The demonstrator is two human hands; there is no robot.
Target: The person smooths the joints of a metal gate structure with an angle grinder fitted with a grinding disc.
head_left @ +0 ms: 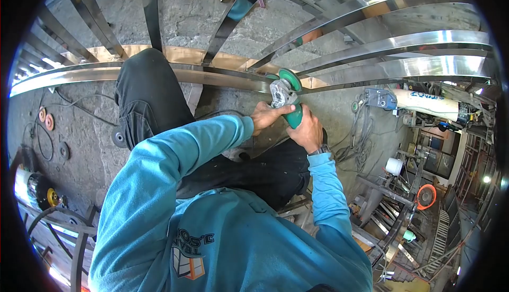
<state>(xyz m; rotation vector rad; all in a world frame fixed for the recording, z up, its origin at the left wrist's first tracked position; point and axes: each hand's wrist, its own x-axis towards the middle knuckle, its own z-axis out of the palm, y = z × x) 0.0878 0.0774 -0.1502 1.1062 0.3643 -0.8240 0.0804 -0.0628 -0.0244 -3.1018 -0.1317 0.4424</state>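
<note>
Both hands are on a green angle grinder (294,116) with a silver head and a green disc (290,80). My left hand (271,117) is closed round the front of its body, near the metal head. Farther back, my right hand (308,131) wraps round the green housing, with a dark watch on the wrist. The disc is beside a long shiny metal rail (222,79), where several polished flat bars meet it; whether it touches the metal I cannot tell.
Polished bars (424,68) fan out beyond the rail. Loose discs (49,121) and cables lie on the concrete at left. A gas cylinder (37,190) is at lower left, a pale cylinder (427,103) at right. An orange ring (426,196) and metal frames stand lower right.
</note>
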